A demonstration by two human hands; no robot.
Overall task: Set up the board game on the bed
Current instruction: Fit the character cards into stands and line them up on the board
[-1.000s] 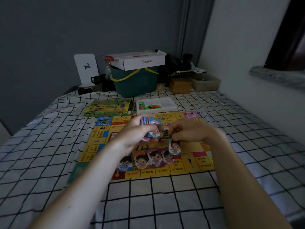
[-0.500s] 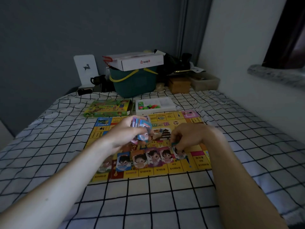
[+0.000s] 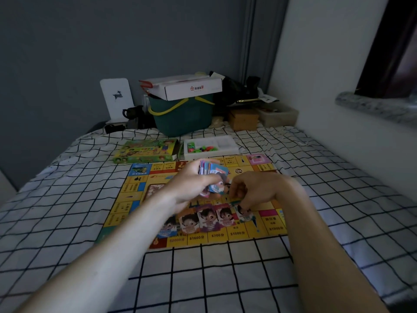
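A yellow game board [image 3: 268,224] lies flat on the checked bed sheet [image 3: 214,279]. My left hand [image 3: 191,184] hovers above its middle, gripping a stack of character cards [image 3: 214,177]. My right hand [image 3: 252,190] is curled beside it, fingertips low over the rightmost card [image 3: 243,214] of a row of several character cards [image 3: 207,219] laid along the board's near edge. Whether the fingers still pinch that card is hidden. The green game box [image 3: 144,152] and a white tray [image 3: 228,149] with small coloured pieces lie beyond the board.
At the head of the bed stand a dark green basket [image 3: 182,116] with a white carton [image 3: 191,89] on top, a brown box [image 3: 243,119], a clear tub [image 3: 279,115] and a white card stand [image 3: 116,99]. A white wall [image 3: 338,86] runs along the right side.
My right hand carried one card down from the stack and set it at the right end of the row. It now rises slightly back toward the stack in my left hand.
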